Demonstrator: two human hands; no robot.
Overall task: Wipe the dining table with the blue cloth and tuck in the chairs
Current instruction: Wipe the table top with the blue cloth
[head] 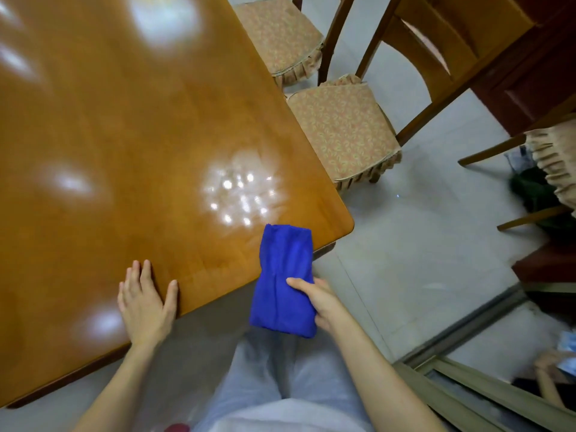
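The glossy wooden dining table (118, 145) fills the left of the view, its near right corner in front of me. My right hand (318, 302) grips a folded blue cloth (283, 275); the cloth's far end lies over the table's near edge close to the corner, and the rest hangs off it. My left hand (145, 302) rests flat on the tabletop at the near edge, fingers spread. Two wooden chairs with patterned cushions, one nearer (343, 132) and one farther (280, 35), stand along the table's right side, their seats partly out from under it.
A third chair with a frilled cushion (551, 160) stands at the far right, away from the table. Dark wooden furniture (530, 79) lines the upper right. Pale floor tiles (405, 251) lie between table and chairs. A door track (467, 325) runs at the lower right.
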